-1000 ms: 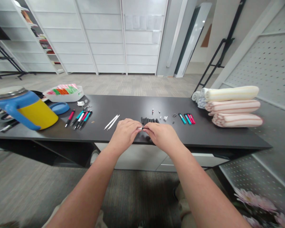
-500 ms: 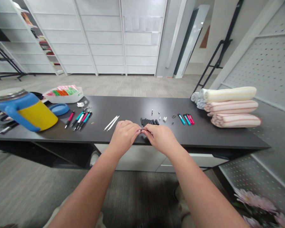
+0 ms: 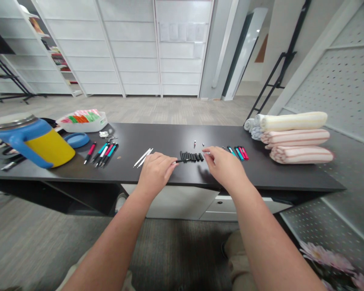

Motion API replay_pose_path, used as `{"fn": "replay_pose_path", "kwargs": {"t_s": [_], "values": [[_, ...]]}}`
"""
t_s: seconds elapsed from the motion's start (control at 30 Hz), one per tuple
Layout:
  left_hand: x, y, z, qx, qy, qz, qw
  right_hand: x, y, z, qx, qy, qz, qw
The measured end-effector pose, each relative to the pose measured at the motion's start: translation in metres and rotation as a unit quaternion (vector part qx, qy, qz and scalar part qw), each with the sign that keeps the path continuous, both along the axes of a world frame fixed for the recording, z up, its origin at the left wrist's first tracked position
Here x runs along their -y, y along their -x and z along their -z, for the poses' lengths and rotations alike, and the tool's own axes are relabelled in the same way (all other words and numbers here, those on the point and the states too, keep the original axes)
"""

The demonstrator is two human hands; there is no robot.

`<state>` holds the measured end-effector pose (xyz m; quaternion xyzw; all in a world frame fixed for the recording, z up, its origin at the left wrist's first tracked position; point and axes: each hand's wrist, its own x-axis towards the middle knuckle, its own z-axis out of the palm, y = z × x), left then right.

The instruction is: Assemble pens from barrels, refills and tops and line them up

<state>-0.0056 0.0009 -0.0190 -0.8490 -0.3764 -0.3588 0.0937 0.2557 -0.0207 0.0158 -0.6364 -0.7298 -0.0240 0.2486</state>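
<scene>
My left hand (image 3: 154, 171) is closed on a slim black pen part (image 3: 182, 161), which points to the right from the fingertips. To its right, my right hand (image 3: 227, 167) hovers over the table with thumb and forefinger apart. It covers the spot where small white pieces lie. Between the hands, a row of short black pen grips (image 3: 191, 156) rests on the dark table (image 3: 170, 135). White refills (image 3: 143, 157) lie just left of my left hand. A small metal pen tip (image 3: 195, 144) stands behind the row.
Assembled pens (image 3: 104, 153) lie on the left, near a blue and yellow mug (image 3: 39, 139), a blue lid (image 3: 76, 140) and a white tray (image 3: 87, 126). Teal and pink barrels (image 3: 239, 152) lie right of my right hand. Rolled towels (image 3: 297, 137) are stacked at the far right.
My hands were together at the small part; now they are apart. My right hand has moved right and slightly up, while my left hand keeps the black pen part, now showing.
</scene>
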Motion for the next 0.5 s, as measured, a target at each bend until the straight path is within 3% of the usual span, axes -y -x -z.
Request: {"fn": "replay_pose_path", "kwargs": {"t_s": [0.17, 0.33, 0.5], "values": [[-0.002, -0.001, 0.002, 0.004, 0.004, -0.005, 1.000, -0.001, -0.002, 0.008, 0.054, 0.043, 0.051, 0.996], [-0.004, -0.001, 0.004, 0.011, 0.003, -0.017, 1.000, -0.004, 0.016, 0.015, 0.043, 0.079, 0.121, 0.989], [-0.004, -0.001, 0.004, 0.011, 0.016, -0.018, 1.000, -0.007, 0.019, 0.016, 0.029, 0.076, 0.149, 0.986]]}}
